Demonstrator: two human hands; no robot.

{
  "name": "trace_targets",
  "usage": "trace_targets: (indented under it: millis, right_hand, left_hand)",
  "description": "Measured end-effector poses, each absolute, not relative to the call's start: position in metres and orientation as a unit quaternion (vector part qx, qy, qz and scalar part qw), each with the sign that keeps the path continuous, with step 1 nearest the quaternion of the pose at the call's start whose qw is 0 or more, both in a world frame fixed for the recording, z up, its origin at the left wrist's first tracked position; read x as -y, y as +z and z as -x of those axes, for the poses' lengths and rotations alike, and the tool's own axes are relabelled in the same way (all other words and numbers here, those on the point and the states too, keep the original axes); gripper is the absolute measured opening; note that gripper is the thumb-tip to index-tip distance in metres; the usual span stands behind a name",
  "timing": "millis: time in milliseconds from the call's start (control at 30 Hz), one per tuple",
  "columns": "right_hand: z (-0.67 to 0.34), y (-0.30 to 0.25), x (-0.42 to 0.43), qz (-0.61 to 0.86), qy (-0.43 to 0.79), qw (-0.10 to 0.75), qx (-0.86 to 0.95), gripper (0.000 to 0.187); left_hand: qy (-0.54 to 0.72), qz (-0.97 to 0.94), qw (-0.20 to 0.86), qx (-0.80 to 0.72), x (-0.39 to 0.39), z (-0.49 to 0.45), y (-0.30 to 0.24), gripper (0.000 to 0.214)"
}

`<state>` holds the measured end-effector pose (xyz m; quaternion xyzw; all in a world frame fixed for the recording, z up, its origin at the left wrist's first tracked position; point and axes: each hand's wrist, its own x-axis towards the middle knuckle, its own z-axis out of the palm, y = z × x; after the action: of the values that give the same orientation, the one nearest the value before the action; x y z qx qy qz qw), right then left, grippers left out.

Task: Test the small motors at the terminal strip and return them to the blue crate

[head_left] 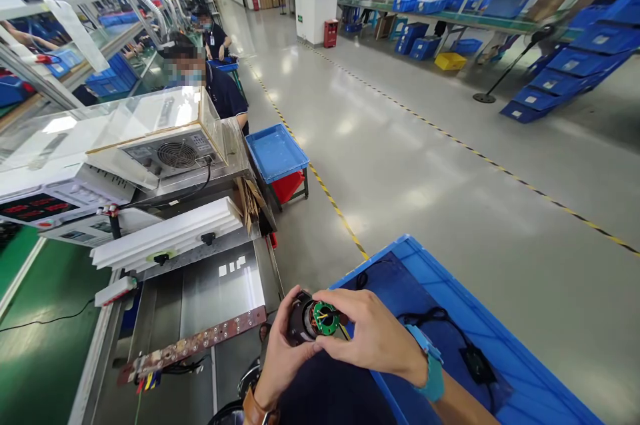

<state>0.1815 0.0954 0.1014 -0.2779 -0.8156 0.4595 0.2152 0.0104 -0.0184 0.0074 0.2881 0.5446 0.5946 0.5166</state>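
Holding a small motor [311,320] between both hands, you have it just above the near corner of a blue plastic crate [453,292]. Your left hand [283,352] wraps its dark cylindrical body from below, fingers curled closed around it. Your right hand [373,338] pinches the end carrying a round green circuit board [326,318], with copper windings behind it. Held over the gap between the crate and a grey metal bench [220,285], the motor could slip and fall if either grip loosens, and fingertips pressing the board might bend its thin yellow leads. A black cable [443,318] lies loose on the crate's smooth floor. A worn copper-coloured strip [200,342] lies along the bench.
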Motion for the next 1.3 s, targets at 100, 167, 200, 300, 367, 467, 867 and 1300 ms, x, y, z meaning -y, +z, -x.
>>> trace_targets:
  millis: [100,167,200,300,367,467,867,1300]
  right_hand:
    - [-0.183,0.099,-0.095,0.256,0.425,0.158,0.854,0.053]
    - [-0.183,0.101,-0.096,0.241,0.409,0.118,0.872,0.058]
    - [-0.184,0.101,-0.097,0.235,0.404,0.103,0.878,0.061]
    - [-0.185,0.105,-0.099,0.228,0.407,0.085,0.88,0.068]
    - [-0.185,0.106,-0.1,0.218,0.417,0.088,0.878,0.064]
    - [-0.185,0.108,-0.102,0.193,0.422,0.086,0.882,0.057]
    - [-0.177,0.079,-0.08,0.221,0.467,0.248,0.819,0.06]
    - [-0.178,0.079,-0.081,0.176,0.551,0.284,0.765,0.042]
  left_hand:
    - [0.595,-0.3,0.515,-0.539,0.019,-0.012,0.012,0.092]
    - [0.595,-0.304,0.509,-0.543,0.018,-0.013,0.014,0.092]
    - [0.594,-0.304,0.506,-0.546,0.018,-0.013,0.014,0.092]
    - [0.593,-0.296,0.507,-0.551,0.02,-0.013,0.013,0.093]
    - [0.59,-0.292,0.508,-0.555,0.021,-0.013,0.011,0.095]
    - [0.576,-0.3,0.5,-0.573,0.024,-0.013,0.009,0.096]
    - [0.6,-0.284,0.494,-0.561,0.027,-0.011,0.014,0.089]
    - [0.579,-0.297,0.545,-0.529,0.033,-0.002,0.008,0.105]
